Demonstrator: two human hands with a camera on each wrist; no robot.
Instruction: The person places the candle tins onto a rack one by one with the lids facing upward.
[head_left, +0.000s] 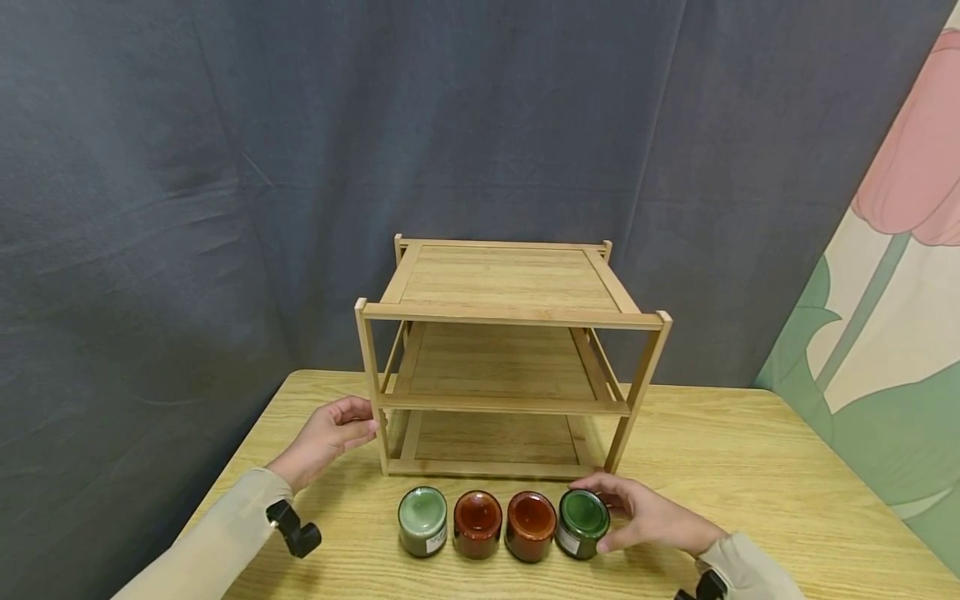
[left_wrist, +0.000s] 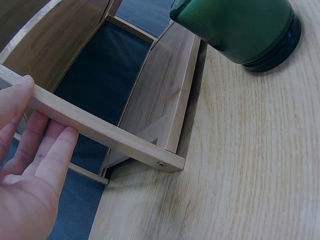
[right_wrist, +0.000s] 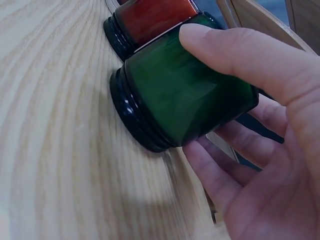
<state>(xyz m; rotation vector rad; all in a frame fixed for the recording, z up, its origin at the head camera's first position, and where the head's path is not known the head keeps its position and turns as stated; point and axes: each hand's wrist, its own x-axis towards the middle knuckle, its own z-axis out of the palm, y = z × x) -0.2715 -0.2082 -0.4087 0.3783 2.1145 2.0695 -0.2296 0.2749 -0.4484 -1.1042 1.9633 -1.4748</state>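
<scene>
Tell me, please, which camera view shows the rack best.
The head view: it shows the rack almost whole, top to bottom. The left wrist view gives only a post and nearby parts, close up; the right wrist view, only fragments behind the right hand.

A dark blue-grey cloth (head_left: 480,125) hung behind the bench (head_left: 720,467) and spread across the left side too, with soft folds, faint creases and a long slanting line towards the right. Along its right edge showed a cream wall (head_left: 836,258) painted with a large pink tulip (head_left: 911,142), a green stem (head_left: 862,312) and broad pale-green leaves (head_left: 911,450). The bench had a light yellowish wood grain and rounded far corners. Light fell evenly over it, and the cloth looked dull.
</scene>
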